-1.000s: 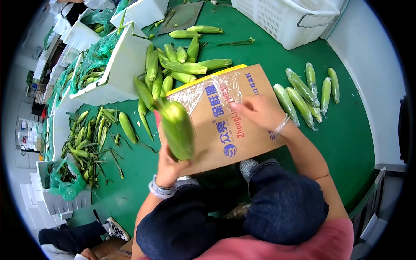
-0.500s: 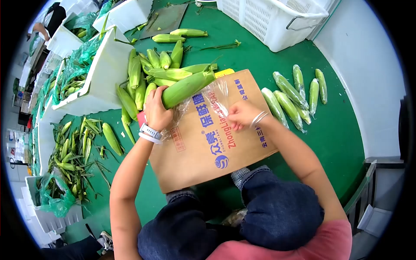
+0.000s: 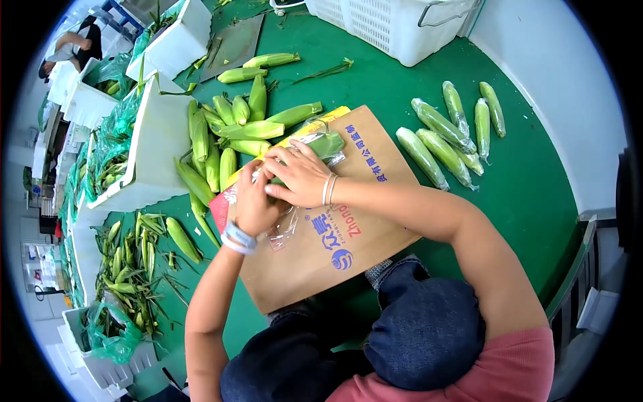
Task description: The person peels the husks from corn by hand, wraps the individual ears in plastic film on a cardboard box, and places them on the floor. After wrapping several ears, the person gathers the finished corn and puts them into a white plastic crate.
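Both hands are on one green corn ear that lies on a brown cardboard piece with clear film around it. My left hand holds the ear's near left end, its fingers curled. Across its middle lies my right hand, fingers bent over the ear and touching my left hand. Crinkled film shows below my left hand. Unwrapped corn ears are piled just beyond the cardboard's left edge.
Several film-wrapped ears lie at the right. White boxes with green bags line the left, beside a heap of husks. A white crate stands at the back. A person is at the far upper left.
My right hand has moved left from the loose film onto the ear beside my left hand. The ear now lies lower on the cardboard, with film over it. The view has shifted slightly.
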The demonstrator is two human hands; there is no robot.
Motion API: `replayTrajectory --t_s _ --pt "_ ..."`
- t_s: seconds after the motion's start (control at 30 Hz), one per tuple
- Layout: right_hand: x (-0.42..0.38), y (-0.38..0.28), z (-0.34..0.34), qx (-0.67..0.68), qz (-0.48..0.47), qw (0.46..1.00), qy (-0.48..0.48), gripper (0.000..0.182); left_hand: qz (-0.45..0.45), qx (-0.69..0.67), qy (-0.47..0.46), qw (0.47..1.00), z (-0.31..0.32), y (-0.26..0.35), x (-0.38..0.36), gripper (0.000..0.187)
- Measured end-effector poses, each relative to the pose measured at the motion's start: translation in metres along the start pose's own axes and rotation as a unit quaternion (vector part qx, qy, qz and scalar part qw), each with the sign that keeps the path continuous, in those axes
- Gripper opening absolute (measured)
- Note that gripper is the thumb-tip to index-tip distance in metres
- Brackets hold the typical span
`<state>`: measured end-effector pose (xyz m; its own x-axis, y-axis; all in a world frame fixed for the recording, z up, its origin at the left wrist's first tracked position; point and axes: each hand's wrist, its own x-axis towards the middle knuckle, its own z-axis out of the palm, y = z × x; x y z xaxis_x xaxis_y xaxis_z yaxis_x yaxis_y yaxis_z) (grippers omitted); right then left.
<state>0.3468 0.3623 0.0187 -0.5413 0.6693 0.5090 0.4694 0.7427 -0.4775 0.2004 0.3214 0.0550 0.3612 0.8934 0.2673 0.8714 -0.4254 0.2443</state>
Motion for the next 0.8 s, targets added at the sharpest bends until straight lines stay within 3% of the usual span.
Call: replayTrajectory --t_s 0.03,0.07,0.13,0.17,0.27,0.33,0.37,0.4,0.43,0.53,0.57,0.6,0.67,0.7,0.77,0.8 --pt "-0.005 0.004 0.002 -0.03 -0.026 0.999 -0.004 0.056 0.024 0.026 0.094 0.995 -0.003 0.006 -0.012 0.048" --pt "-0.007 0.004 -0.001 -0.028 -0.028 0.999 -0.002 0.056 0.025 0.044 0.124 0.991 0.006 0.0 -0.04 0.041" --pt "-0.007 0.002 -0.008 -0.102 -0.06 0.991 -0.062 0.071 0.079 0.053 0.089 0.992 0.002 0.013 -0.075 0.037" --pt "-0.003 0.0 -0.011 -0.154 -0.053 0.98 -0.112 0.08 -0.029 0.083 0.042 0.995 -0.002 0.031 -0.078 0.028" --pt "0.009 0.009 -0.007 -0.156 -0.054 0.973 -0.158 0.066 -0.064 0.179 -0.039 0.981 0.004 0.011 -0.076 0.019" --pt "0.009 0.01 -0.013 -0.135 -0.032 0.977 -0.164 0.059 -0.026 0.274 -0.157 0.948 0.005 -0.012 -0.089 0.01" --pt "0.009 0.004 -0.025 -0.129 0.015 0.97 -0.204 0.057 -0.035 0.272 -0.176 0.946 -0.006 -0.013 -0.099 0.009" --pt "0.0 0.004 -0.027 -0.129 0.005 0.97 -0.207 0.057 -0.045 0.266 -0.195 0.943 -0.018 -0.011 -0.113 0.009" --pt "-0.013 0.004 -0.026 -0.131 -0.003 0.975 -0.181 0.056 -0.042 0.245 -0.174 0.953 -0.034 -0.01 -0.127 0.01" --pt "-0.059 -0.027 -0.038 -0.116 -0.011 0.979 -0.166 0.054 -0.162 0.082 -0.23 0.956 -0.086 0.015 -0.156 0.014" --pt "-0.079 -0.042 -0.042 -0.117 -0.028 0.979 -0.166 0.055 -0.241 -0.216 -0.235 0.917 -0.106 0.024 -0.159 0.016" --pt "-0.097 -0.057 -0.047 -0.12 -0.041 0.978 -0.167 0.055 -0.238 -0.219 -0.24 0.915 -0.117 0.033 -0.16 0.016" --pt "-0.115 -0.09 -0.065 -0.028 -0.019 0.961 -0.274 0.056 -0.103 -0.426 -0.203 0.875 -0.121 0.046 -0.157 0.018" --pt "-0.121 -0.097 -0.063 0.013 -0.01 0.959 -0.284 0.055 -0.101 -0.433 -0.212 0.87 -0.113 0.051 -0.152 0.018" --pt "-0.112 -0.099 -0.053 0.04 -0.048 0.967 -0.247 0.047 -0.055 -0.452 -0.351 0.818 -0.09 0.068 -0.135 0.017" --pt "-0.096 -0.099 -0.053 -0.026 -0.037 0.962 -0.269 0.036 -0.05 -0.455 -0.351 0.817 -0.079 0.076 -0.124 0.017"
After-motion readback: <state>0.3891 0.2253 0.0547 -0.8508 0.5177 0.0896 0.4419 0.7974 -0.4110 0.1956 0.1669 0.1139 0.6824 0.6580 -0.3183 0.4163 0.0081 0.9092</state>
